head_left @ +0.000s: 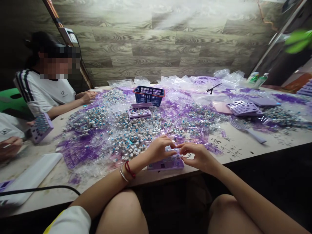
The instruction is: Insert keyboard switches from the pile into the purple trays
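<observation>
My left hand [161, 149] and my right hand [198, 156] meet fingertip to fingertip over a purple plate with square holes [166, 165] at the table's front edge. Both hands are closed in a pinch, fingers curled toward the thumbs. Whatever they pinch, if anything, is too small to make out. Part of the plate is hidden beneath my hands. Just past my left hand spreads a heap of small white-and-blue pieces [130, 139], which look like keyboard switches.
Behind the heap stand a dark blue basket [147, 96] and a purple tray [139, 113]. At right lie stacked purple plates [243, 108] and a purple brush [251, 131]. A seated person [48, 84] works at left; another person's hand [11, 148] is nearer. A white case [36, 175] lies front left.
</observation>
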Demonstrator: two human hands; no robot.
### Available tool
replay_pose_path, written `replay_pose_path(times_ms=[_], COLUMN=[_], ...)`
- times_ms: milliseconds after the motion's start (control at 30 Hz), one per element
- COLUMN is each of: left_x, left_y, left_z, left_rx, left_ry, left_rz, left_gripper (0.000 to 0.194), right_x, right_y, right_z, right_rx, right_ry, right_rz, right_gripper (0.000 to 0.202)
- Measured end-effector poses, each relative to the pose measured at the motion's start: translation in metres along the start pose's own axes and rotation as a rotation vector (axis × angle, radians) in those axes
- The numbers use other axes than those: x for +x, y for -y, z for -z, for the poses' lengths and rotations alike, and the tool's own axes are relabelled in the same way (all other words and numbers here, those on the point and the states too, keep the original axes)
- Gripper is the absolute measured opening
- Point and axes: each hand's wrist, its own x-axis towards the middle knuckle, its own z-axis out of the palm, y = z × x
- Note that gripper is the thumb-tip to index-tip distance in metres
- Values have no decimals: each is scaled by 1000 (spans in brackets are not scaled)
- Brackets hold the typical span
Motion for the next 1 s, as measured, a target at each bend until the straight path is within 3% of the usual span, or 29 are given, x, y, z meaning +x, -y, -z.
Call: replay_pose_path(times_ms=[433,1000], left_x=[0,-1], left_y=[-2,-3], left_z=[0,-3], left_rx=[73,112], left_ry=[122,99], left_rz=[-25,-43], left_gripper=[12,12], right_x=[-2,-1], right_y=[-7,-2], right_z=[-2,5], right_rx=[95,-6], right_ry=[56,78], right_rz=[-56,-58], right_gripper=[6,8])
